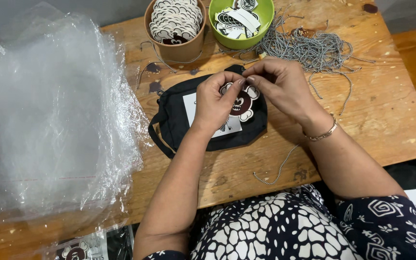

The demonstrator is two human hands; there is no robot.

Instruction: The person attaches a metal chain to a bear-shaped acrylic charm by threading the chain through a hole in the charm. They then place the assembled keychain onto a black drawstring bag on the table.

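Two hands meet over a black pouch (pixel 179 120), which lies near the brown cup (pixel 176 45), long axis left-right. Left hand (pixel 215 103) and right hand (pixel 280 86) pinch a cartoon tag (pixel 243 103) with fingertips together.

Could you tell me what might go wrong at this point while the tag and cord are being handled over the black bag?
The left hand and right hand pinch a bear-shaped tag above the black bag; the small piece could slip from the fingertips. The cord trailing toward the table edge may snag on the bracelet. The tangled pile of cords close by could catch and drag along.
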